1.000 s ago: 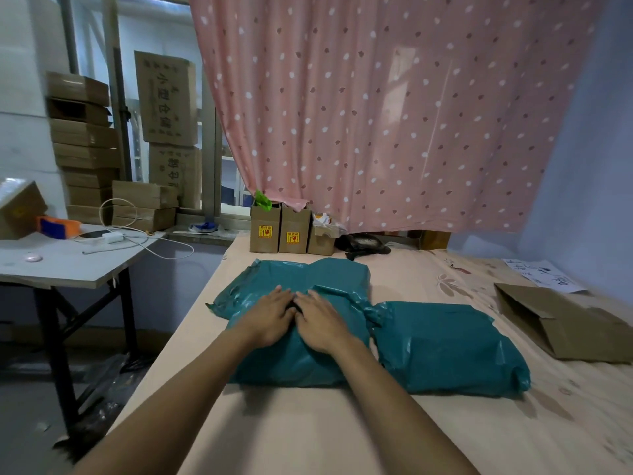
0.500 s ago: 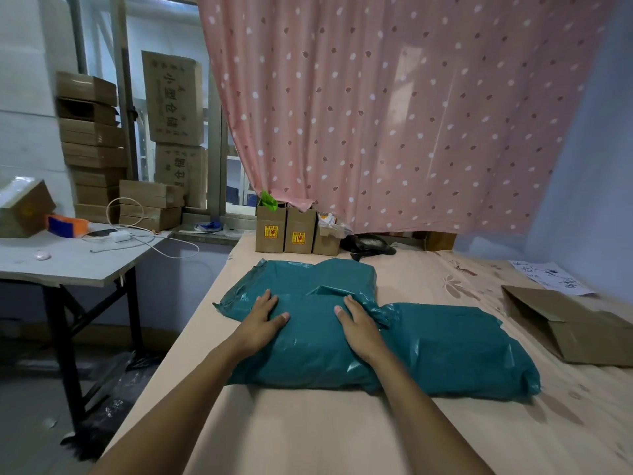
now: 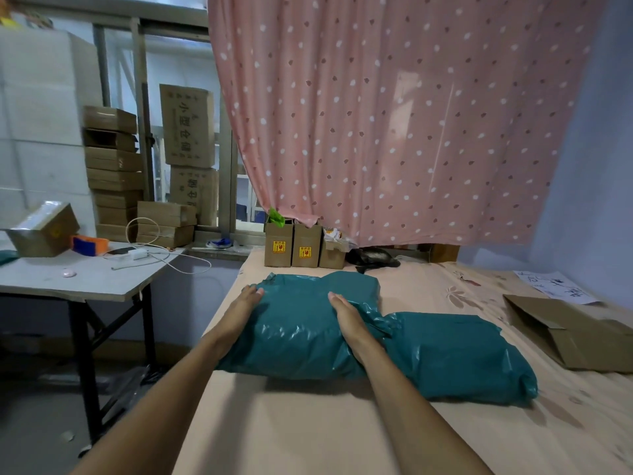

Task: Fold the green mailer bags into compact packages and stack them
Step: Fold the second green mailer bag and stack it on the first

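Two stuffed green mailer bags lie side by side on a peach-coloured bed surface [image 3: 308, 433]. The left green bag [image 3: 298, 330] is under both my hands. My left hand [image 3: 245, 305] lies flat along its left edge, fingers stretched out. My right hand [image 3: 346, 315] presses flat on its right side, where a crumpled flap sticks up between the bags. The right green bag [image 3: 459, 354] lies untouched, its left end against my right wrist. Neither hand grips anything.
A flattened brown cardboard box [image 3: 568, 334] lies at the right. Three small cartons [image 3: 301, 250] and a dark object [image 3: 371, 257] stand at the far edge under the pink curtain. A grey table [image 3: 78, 279] with cables and boxes stands to the left.
My hands were together at the middle of the left bag; they have slid apart to its left and right sides, smoothing it flat. The camera has moved closer.
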